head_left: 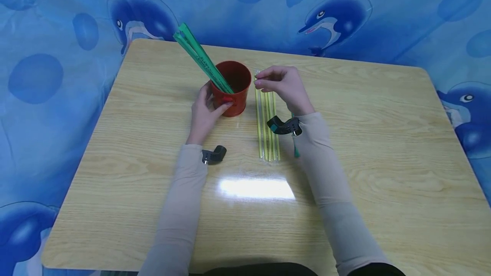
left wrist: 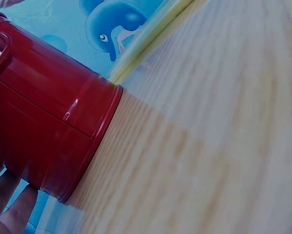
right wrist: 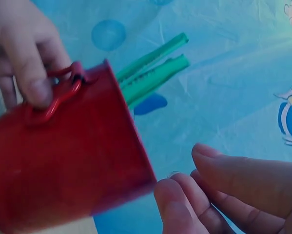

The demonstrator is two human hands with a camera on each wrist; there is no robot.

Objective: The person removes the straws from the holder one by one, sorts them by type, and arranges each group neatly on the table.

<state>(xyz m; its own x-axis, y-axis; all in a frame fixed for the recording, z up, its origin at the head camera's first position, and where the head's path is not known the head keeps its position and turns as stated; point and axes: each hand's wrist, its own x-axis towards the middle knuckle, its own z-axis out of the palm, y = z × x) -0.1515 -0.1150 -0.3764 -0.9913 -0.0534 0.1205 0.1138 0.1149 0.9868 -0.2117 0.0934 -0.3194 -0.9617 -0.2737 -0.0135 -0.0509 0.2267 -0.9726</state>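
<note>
A small red metal bucket stands upright on the table. My left hand holds its near left side, with the thumb by the wire handle loop. Slim green wrapped sticks with dark print lean in it, sticking out toward the upper left. Just right of the bucket lie several thin yellow straws in clear wrappers, side by side. Over their far ends hovers my right hand, close to the bucket rim; in the right wrist view, its thumb and fingers are apart, with nothing visible between them.
Under my right forearm, a green stick lies partly hidden on the wooden table. A blue sheet with dolphins hangs behind the table. A bright reflection falls on the tabletop in front of the straws.
</note>
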